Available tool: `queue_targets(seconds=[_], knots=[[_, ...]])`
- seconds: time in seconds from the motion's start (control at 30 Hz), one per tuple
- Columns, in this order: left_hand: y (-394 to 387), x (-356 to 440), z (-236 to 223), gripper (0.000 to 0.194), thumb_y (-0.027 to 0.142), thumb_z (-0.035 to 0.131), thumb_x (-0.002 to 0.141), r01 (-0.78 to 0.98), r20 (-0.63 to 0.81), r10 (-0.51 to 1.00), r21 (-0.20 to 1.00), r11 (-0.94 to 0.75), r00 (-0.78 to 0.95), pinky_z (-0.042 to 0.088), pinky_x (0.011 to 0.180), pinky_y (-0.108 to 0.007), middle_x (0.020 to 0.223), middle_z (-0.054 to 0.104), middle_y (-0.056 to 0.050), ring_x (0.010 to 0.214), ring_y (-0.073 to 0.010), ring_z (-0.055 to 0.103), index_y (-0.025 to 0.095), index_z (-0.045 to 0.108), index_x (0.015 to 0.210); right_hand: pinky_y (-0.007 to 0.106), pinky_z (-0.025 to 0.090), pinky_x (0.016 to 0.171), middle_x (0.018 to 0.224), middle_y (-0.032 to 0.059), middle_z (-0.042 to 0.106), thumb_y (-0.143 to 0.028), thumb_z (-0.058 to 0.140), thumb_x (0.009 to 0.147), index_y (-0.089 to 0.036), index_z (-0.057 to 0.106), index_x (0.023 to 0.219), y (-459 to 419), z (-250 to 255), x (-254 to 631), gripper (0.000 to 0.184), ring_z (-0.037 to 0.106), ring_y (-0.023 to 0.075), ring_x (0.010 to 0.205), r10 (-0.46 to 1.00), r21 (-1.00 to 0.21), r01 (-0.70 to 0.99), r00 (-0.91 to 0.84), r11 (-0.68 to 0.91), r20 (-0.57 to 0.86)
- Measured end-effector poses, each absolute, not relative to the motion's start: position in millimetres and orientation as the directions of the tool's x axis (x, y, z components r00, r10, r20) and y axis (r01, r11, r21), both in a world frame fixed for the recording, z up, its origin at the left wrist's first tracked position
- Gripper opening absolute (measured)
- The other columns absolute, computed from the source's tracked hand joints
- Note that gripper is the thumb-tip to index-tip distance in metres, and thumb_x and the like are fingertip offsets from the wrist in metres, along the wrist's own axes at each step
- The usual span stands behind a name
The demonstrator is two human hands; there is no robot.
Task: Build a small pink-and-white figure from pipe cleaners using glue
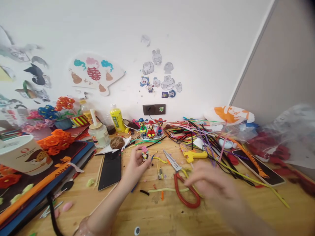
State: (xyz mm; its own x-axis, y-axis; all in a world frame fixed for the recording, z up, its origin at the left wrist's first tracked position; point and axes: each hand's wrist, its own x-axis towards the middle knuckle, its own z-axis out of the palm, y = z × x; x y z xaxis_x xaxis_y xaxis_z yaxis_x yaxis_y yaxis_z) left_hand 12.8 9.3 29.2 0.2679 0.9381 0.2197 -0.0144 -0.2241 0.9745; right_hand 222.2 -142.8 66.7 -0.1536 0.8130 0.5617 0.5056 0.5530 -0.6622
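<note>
1. White wall point(201, 55) stands behind a wooden worktop point(157, 218).
2. At the far left is a paper cup point(27, 156), with orange flowers point(59, 141) beside it.
3. Next comes a black phone point(110, 171), lying flat.
4. The left hand point(136, 164) grips a tiny figure point(145, 154) with a pink top, between thumb and fingers.
5. Three bright figures point(151, 129) sit together behind it.
6. Red-handled scissors point(176, 164) lie open, near a yellow glue gun point(195, 155).
7. The right hand point(209, 180) is blurry, its fingers bent; I cannot tell if it holds anything.
8. Fuzzy sticks point(208, 139) lie in a messy pile at the right.
</note>
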Motion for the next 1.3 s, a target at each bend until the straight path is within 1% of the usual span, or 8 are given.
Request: queue_targets(seconds=[0.17, 0.27, 0.37, 0.6, 0.73, 0.9, 1.1, 1.3], knots=[[7.9, 14.2, 29.1, 0.050, 0.026, 0.061, 0.070, -0.033, 0.193, 0.937, 0.981, -0.192, 0.293, 0.043, 0.051, -0.020, 0.074, 0.050, 0.007, 0.050, -0.0050, 0.049, 0.023, 0.032, 0.110, 0.041, 0.035, 0.093, 0.126, 0.0075, 0.047, -0.034, 0.055, 0.078, -0.025, 0.054, 0.115, -110.5, 32.2, 195.4, 0.037, 0.040, 0.0257, 0.114, 0.805, -0.433, 0.682, -0.541, 0.589, 0.243], [7.7, 15.0, 29.3, 0.051, 0.028, 0.063, 0.068, -0.051, 0.178, 0.946, 0.984, -0.171, 0.270, 0.043, 0.051, -0.020, 0.072, 0.050, 0.007, 0.050, -0.0055, 0.049, 0.023, 0.033, 0.109, 0.039, 0.028, 0.100, 0.134, 0.0075, 0.039, -0.042, 0.053, 0.079, -0.022, 0.051, 0.119, -102.4, 5.3, 177.9, 0.044, 0.031, 0.0257, 0.121, 0.740, -0.343, 0.662, -0.642, 0.667, 0.202], [7.1, 14.4, 31.4, 0.050, 0.029, 0.063, 0.067, -0.073, 0.158, 0.963, 0.987, -0.145, 0.219, 0.044, 0.051, -0.021, 0.068, 0.049, 0.008, 0.049, -0.0064, 0.050, 0.023, 0.033, 0.107, 0.035, 0.025, 0.103, 0.129, 0.0078, 0.046, -0.042, 0.051, 0.081, -0.014, 0.043, 0.125, -87.4, -11.4, 158.5, 0.052, 0.035, 0.0223, 0.118, 0.712, -0.298, 0.647, -0.650, 0.702, 0.266], [11.5, 12.3, 24.0, 0.050, 0.029, 0.063, 0.065, -0.106, 0.166, 0.961, 0.984, -0.146, 0.220, 0.041, 0.048, -0.020, 0.067, 0.049, 0.008, 0.048, -0.0062, 0.047, 0.022, 0.032, 0.104, 0.029, 0.042, 0.083, 0.107, 0.0056, 0.061, -0.010, 0.046, 0.083, -0.014, 0.056, 0.107, -54.1, -7.1, 140.4, 0.026, 0.050, 0.0180, 0.091, 0.787, -0.285, 0.741, -0.517, 0.608, 0.335], [13.2, 10.4, 16.8, 0.049, 0.027, 0.062, 0.065, 0.008, 0.151, 0.949, 0.987, -0.160, 0.277, 0.039, 0.046, -0.018, 0.072, 0.053, 0.005, 0.056, -0.0089, 0.050, 0.022, 0.033, 0.103, 0.028, 0.039, 0.080, 0.094, 0.0019, 0.061, -0.011, 0.053, 0.077, -0.019, 0.059, 0.095, -57.7, 4.6, 155.9, 0.020, 0.048, 0.0166, 0.089, 0.826, -0.389, 0.741, -0.403, 0.547, 0.394], [16.4, 5.4, 11.8, 0.046, 0.029, 0.060, 0.065, 0.150, 0.146, 0.943, 0.969, -0.198, 0.300, 0.040, 0.048, -0.020, 0.078, 0.052, 0.003, 0.055, -0.0086, 0.048, 0.021, 0.038, 0.104, 0.029, 0.037, 0.072, 0.073, 0.0001, 0.056, -0.022, 0.060, 0.074, -0.019, 0.057, 0.069, -65.1, 3.6, 165.9, 0.006, 0.048, 0.0167, 0.079, 0.824, -0.326, 0.776, -0.409, 0.540, 0.393], [17.9, -4.4, 8.3, 0.042, 0.029, 0.060, 0.064, 0.584, 0.302, 0.896, 0.681, -0.441, 0.324, 0.043, 0.062, -0.029, 0.072, 0.054, 0.002, 0.066, -0.0163, 0.052, 0.021, 0.050, 0.104, 0.027, 0.034, 0.061, 0.067, 0.0005, 0.054, -0.015, 0.049, 0.078, -0.018, 0.052, 0.063, -58.7, 4.6, 169.9, 0.016, 0.047, 0.0151, 0.068, 0.793, -0.239, 0.830, -0.334, 0.503, 0.509], [20.2, -6.9, 5.4, 0.031, 0.031, 0.056, 0.066, 0.733, 0.352, 0.843, 0.425, -0.532, 0.407, 0.043, 0.079, -0.036, 0.090, 0.062, -0.009, 0.088, -0.0248, 0.055, 0.016, 0.057, 0.093, 0.027, 0.034, 0.059, 0.066, 0.0004, 0.055, -0.018, 0.049, 0.078, -0.018, 0.053, 0.064, -55.7, 2.1, 170.3, 0.014, 0.047, 0.0152, 0.067, 0.749, -0.129, 0.841, -0.385, 0.525, 0.539]])
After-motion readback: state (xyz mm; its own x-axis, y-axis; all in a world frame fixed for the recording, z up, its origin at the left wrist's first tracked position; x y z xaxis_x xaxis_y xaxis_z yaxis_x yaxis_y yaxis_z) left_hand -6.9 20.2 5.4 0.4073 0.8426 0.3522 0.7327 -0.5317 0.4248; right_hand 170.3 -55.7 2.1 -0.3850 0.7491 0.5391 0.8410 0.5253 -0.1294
